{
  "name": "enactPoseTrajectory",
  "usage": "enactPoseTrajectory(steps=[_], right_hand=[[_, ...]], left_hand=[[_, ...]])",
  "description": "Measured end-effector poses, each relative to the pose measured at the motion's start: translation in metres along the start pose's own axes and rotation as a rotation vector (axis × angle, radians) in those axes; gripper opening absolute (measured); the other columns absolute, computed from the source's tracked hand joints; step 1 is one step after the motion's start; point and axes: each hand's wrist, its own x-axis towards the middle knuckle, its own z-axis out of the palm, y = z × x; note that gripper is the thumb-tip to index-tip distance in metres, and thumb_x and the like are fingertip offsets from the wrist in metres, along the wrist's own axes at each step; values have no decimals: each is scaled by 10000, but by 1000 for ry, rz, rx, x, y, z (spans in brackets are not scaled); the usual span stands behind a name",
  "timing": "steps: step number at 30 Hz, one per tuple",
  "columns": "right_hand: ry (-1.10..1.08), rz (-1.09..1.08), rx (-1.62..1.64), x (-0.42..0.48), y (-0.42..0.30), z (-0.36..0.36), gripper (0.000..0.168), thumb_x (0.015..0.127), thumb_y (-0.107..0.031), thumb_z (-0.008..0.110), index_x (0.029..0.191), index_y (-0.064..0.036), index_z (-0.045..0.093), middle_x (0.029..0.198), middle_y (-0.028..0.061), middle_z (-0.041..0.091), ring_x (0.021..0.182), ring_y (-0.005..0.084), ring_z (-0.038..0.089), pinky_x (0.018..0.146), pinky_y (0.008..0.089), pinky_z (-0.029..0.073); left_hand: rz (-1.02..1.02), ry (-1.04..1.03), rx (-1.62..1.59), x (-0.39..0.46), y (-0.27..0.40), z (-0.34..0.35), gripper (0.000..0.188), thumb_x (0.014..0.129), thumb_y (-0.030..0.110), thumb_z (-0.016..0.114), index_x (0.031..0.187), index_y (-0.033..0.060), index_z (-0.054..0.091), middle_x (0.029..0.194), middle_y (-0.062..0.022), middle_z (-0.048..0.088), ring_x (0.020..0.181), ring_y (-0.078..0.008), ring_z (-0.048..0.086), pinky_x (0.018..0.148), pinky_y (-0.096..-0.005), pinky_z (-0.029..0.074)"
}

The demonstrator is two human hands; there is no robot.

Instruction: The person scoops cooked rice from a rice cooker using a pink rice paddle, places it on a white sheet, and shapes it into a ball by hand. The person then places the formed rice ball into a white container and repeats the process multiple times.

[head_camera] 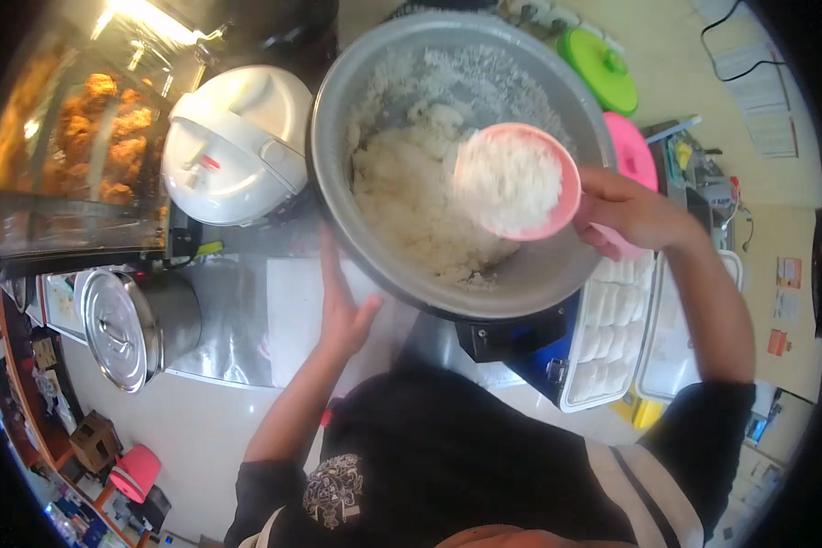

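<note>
My right hand (633, 212) grips the handle of a pink plastic scoop (570, 185). The scoop is heaped with white cooked rice (510, 181), slightly blurred, and is held over a large grey metal pot (339, 178). More cooked rice (411, 192) lies on the pot's bottom, and grains stick to its inner wall. My left hand (346, 312) is beside the pot's lower left, thumb spread away from the fingers and nothing held. Its fingertips come close to the rim; whether they touch the pot I cannot tell. Beneath that hand is a white sheet or board (294, 322) on the metal counter (226, 342).
A white rice cooker (236, 147) stands left of the pot, near a lit glass case with fried food (120, 137). A lidded steel pot (120, 329) sits at the counter's left. On the right are green (599, 72) and pink (633, 147) lids and an open cooler (599, 349) with white packets.
</note>
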Motion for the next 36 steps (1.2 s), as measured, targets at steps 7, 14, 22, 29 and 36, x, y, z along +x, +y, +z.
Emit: enactPoseTrajectory(steps=[7,14,22,29,36], right_hand=[[66,-289,477,-21,21,37,267,1085,-305,525,1245,-92,518,719,33,500,505,137,451,463,291,374],[-66,-664,593,-48,50,160,395,1007,-419,639,972,-29,581,775,68,570,562,198,597,518,328,512],[35,-553,841,13,122,316,436,1026,-133,560,1438,-105,420,886,82,580,619,166,608,505,326,495],[555,-420,-1155,178,237,397,770,944,-72,532,1634,-151,200,980,220,610,723,334,701,616,460,578],[539,-202,-1033,183,209,443,833,957,-83,509,1653,-120,52,929,238,616,751,371,705,617,471,589]], left_hand=[[28,-117,339,-74,-14,-48,825,950,370,652,1593,12,278,1675,-255,194,1542,-445,199,1247,-525,193],[-45,-397,846,-183,-63,-81,794,967,430,612,1592,44,311,1684,-221,205,1571,-410,147,1262,-559,141],[65,-323,770,-199,-74,-82,795,971,431,592,1600,45,296,1675,-191,249,1574,-382,151,1270,-561,122],[128,-357,720,-229,-80,-103,758,965,376,619,1562,0,341,1641,-204,308,1552,-384,223,1257,-527,202],[195,-307,774,-233,-83,-102,720,975,355,617,1529,-37,372,1609,-218,355,1537,-372,264,1242,-510,243]])
